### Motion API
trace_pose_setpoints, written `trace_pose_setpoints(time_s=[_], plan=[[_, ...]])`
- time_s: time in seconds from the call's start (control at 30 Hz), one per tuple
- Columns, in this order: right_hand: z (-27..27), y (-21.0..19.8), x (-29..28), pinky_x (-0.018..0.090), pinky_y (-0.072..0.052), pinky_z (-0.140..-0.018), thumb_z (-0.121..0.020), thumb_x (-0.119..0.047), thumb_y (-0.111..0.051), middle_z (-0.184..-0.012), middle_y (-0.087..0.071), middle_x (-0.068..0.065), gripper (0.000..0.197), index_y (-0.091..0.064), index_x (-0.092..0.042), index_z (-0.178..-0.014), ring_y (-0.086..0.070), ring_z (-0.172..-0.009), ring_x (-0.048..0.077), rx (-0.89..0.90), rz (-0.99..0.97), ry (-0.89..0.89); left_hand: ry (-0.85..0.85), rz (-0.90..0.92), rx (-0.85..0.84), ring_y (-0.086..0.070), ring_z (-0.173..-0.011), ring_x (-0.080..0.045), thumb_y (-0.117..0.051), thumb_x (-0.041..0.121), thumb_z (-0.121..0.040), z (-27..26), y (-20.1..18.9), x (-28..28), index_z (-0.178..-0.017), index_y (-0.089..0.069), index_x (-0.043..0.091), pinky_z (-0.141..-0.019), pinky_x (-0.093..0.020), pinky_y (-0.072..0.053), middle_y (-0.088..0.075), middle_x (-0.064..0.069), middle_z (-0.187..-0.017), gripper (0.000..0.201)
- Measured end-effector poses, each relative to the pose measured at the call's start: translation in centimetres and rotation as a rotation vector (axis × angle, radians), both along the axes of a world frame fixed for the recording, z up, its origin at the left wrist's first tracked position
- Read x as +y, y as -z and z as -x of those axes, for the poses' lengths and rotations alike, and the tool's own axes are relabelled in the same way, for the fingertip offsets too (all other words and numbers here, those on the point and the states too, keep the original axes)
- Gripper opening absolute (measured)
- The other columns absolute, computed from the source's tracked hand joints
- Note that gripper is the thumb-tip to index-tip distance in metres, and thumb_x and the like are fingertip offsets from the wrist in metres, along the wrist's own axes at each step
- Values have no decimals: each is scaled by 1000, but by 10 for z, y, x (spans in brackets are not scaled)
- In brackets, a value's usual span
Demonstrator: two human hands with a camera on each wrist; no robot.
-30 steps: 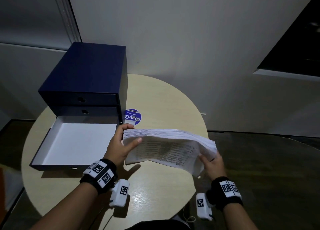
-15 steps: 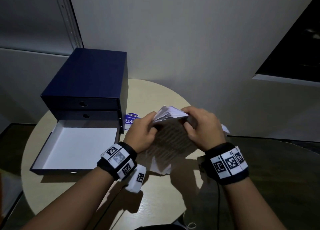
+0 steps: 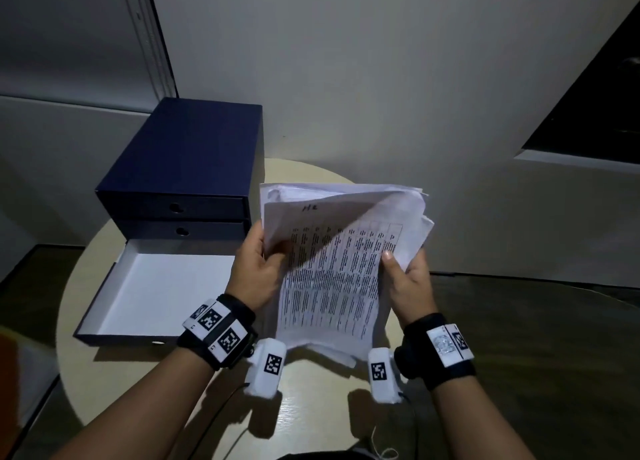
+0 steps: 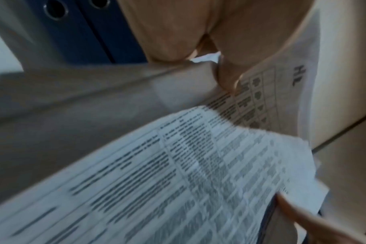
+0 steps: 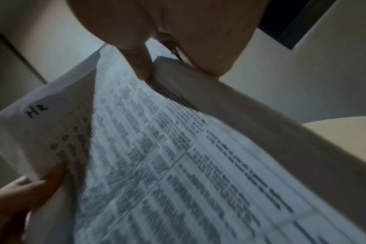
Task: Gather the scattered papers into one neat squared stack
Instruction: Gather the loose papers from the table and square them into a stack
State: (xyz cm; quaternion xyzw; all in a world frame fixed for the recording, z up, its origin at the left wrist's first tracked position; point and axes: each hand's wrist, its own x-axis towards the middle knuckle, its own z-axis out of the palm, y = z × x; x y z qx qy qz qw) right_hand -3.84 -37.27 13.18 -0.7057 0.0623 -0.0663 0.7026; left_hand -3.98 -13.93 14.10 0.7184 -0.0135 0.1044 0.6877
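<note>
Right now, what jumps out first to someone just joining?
The sheaf of printed papers, held upright over the round table, left hand and right hand gripping its side edges; its sheets sit uneven. Left of it stands a dark blue drawer box, its bottom drawer pulled open.
</note>
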Motion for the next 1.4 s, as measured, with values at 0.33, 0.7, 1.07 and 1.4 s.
trace_pose_setpoints(time_s=[0.33,0.7,1.07,1.4], plan=[[21,22,18,33,-55,-93,-92,7,-54,-123,-59,2,73,-30,-55,-122,-58,-114,7,12,174,-45,-83,-91,76,-61,-95,13,-68,4,-87,16,28,3,-124,-41,27,-83,-19,-51,-63,16,-109,51],[18,29,19,46,-51,-99,-87,-5,-60,-123,-61,3,58,-37,-44,-123,-59,-114,16,7,220,3,-67,-120,116,-63,-96,11,-67,-3,-84,8,38,9,-128,-42,31,-92,-29,-50,-65,17,-109,62],[22,37,22,34,-47,-93,-97,-10,-54,-111,-58,-13,48,-29,-41,-124,-58,-102,8,24,206,-11,-93,-87,34,-58,-118,-19,-59,44,-84,13,34,-4,-114,-44,40,-101,-50,-48,-60,0,-123,34],[12,4,22,17,-51,-82,-87,-17,-72,-108,-63,-16,40,-50,-18,-121,-62,-99,-2,-241,181,106,-133,40,-133,-62,-106,-20,-63,36,-85,7,-4,4,-113,-53,20,-92,-41,-51,-65,-1,-113,34]])
